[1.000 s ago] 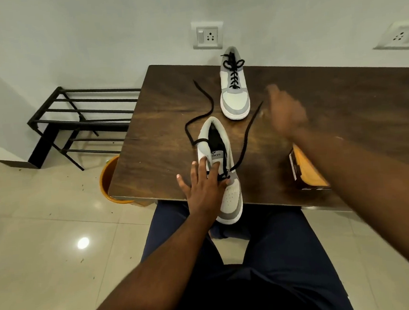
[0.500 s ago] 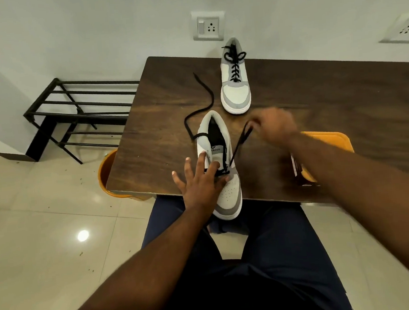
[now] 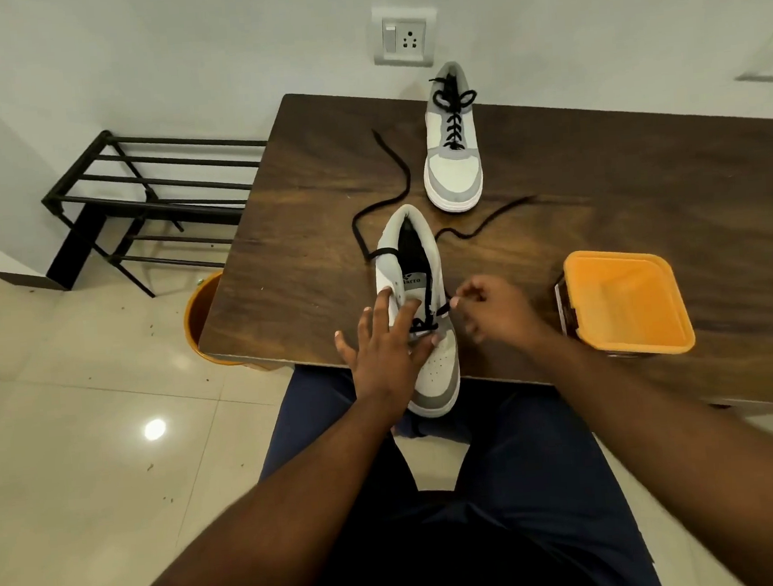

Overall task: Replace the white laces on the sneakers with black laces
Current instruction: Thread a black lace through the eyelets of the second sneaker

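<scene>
A white and grey sneaker [image 3: 432,372] lies at the near edge of the wooden table [image 3: 308,262], toe toward me, with a black lace [image 3: 395,195] threaded only through its lowest eyelets. My left hand [image 3: 381,344] presses flat on its tongue and left side with spread fingers. My right hand [image 3: 492,310] pinches the lace close to the eyelets on the shoe's right side. The lace's two loose ends trail across the table to the left and right. A second sneaker [image 3: 453,158], fully laced in black and tied, stands at the far edge.
An orange square container [image 3: 626,301] sits on the table to the right of my right hand. An orange bucket [image 3: 201,316] stands on the floor under the table's left corner. A black metal rack [image 3: 150,195] stands by the wall at left.
My right hand came back from far out over the table to the shoe's right side, and the right lace end now lies slack on the table. The left hand stayed on the shoe.
</scene>
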### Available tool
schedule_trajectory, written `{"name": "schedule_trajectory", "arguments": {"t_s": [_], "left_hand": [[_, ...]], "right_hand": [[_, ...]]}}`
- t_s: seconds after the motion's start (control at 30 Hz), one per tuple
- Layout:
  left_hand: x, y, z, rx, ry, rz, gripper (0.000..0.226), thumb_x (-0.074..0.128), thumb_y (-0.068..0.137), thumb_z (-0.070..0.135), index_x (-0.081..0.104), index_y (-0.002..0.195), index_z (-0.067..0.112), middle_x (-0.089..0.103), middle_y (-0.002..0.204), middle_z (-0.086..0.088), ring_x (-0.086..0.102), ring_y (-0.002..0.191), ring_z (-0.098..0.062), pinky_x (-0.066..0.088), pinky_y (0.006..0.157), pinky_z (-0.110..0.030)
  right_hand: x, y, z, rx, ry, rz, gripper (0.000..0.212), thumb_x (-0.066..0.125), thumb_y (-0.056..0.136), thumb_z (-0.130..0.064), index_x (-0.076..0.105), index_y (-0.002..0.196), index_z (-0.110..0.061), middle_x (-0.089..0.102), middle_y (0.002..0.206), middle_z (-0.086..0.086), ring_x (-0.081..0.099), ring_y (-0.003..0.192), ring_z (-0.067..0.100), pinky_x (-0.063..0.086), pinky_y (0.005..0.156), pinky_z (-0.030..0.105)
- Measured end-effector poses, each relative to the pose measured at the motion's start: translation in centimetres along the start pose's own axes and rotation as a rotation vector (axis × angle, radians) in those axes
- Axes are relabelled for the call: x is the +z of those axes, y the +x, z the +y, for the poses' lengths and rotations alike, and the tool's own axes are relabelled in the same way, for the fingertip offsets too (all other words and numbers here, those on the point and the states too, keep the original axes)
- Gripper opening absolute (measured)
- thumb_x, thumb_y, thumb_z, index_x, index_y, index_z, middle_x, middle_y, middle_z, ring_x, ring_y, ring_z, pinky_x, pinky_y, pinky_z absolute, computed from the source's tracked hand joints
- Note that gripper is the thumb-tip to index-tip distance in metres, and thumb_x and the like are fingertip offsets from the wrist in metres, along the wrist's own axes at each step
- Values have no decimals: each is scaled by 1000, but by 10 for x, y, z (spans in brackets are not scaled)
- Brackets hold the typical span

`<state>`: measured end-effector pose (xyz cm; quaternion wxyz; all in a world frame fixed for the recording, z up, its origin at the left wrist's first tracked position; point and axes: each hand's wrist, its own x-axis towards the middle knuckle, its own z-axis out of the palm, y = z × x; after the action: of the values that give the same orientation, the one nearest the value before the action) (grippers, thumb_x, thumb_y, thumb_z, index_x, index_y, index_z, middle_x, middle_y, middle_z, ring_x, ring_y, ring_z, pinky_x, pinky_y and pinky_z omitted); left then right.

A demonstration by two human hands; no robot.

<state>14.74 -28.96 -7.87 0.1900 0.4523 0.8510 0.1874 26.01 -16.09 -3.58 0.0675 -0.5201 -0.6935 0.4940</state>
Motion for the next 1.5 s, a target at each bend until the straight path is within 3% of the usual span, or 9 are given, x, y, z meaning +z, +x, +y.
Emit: {"name": "schedule_trajectory", "arguments": {"t_s": [0.17, 0.37, 0.57, 0.77, 0.87, 1.17, 1.33, 1.43, 1.5], "left_hand": [[5, 1, -4, 15, 3, 26, 55, 49, 93, 57, 32, 144, 42, 7, 163, 7, 26, 143, -19, 5, 114, -63], [8, 0, -5, 15, 16, 49, 56, 48, 94, 56, 30, 145, 43, 9, 163, 6, 25, 144, -19, 4, 114, -64], [4, -3, -5, 20, 35, 8, 52, 44, 95, 57, 32, 144, 43, 7, 162, 6, 15, 147, -20, -1, 114, -63], [5, -3, -4, 20, -6, 25, 56, 43, 95, 59, 26, 147, 47, 7, 163, 6, 18, 146, -20, -2, 114, -62], [6, -4, -4, 4, 11, 36, 59, 43, 94, 60, 22, 148, 49, 8, 163, 7, 22, 145, -20, 1, 113, -63], [5, -3, -7, 8, 88, 65, 53, 43, 92, 63, 31, 142, 47, 19, 160, 8, 20, 145, -21, 2, 111, -62], [7, -2, -5, 8, -36, 99, 58, 52, 92, 57, 28, 144, 50, 17, 160, 4, 18, 146, -22, 10, 113, -60], [7, -3, -4, 0, -289, 146, 81, 68, 84, 52, 15, 145, 51, 22, 158, 3, 27, 142, -21, 24, 112, -54], [4, -2, -2, -10, -399, 208, 97, 76, 75, 52, 13, 149, 42, 30, 155, 1, 33, 140, -21, 34, 108, -50]], "right_hand": [[28, -9, 7, 76, 366, 79, 4, 65, 91, -11, 67, 89, -9, 67, 75, 1, 61, 56, 4, 48, 48, 17], [38, -3, 0, 99, 359, 160, 18, 62, 91, -5, 66, 76, -13, 68, 76, 5, 62, 70, 16, 55, 65, 31], [-22, 28, -23, -10, 296, 608, 28, 51, 91, -8, 56, 71, -27, 63, 76, 0, 63, 76, 25, 54, 71, 42], [-13, 1, -22, -211, 67, 248, 10, 64, 90, -13, 64, 85, -21, 62, 77, -7, 58, 70, 9, 47, 64, 21], [14, -9, 4, -289, -113, 117, 16, 69, 87, -14, 69, 103, -17, 59, 96, -8, 59, 84, 4, 47, 75, 16], [4, -5, 16, -421, -581, 134, 14, 55, 95, -26, 63, 88, -18, 59, 89, -4, 52, 85, 13, 42, 69, 29], [6, -1, 6, -375, -507, 135, 9, 63, 90, -23, 67, 94, -16, 57, 93, -5, 58, 88, 16, 42, 70, 28], [3, -6, 1, -400, -396, 203, 28, 65, 90, -25, 63, 117, -19, 54, 109, -6, 55, 94, 10, 45, 75, 27], [1, -4, -13, -489, -358, 290, 26, 64, 91, -23, 65, 116, -18, 57, 108, -3, 54, 96, 12, 45, 77, 27]]}}
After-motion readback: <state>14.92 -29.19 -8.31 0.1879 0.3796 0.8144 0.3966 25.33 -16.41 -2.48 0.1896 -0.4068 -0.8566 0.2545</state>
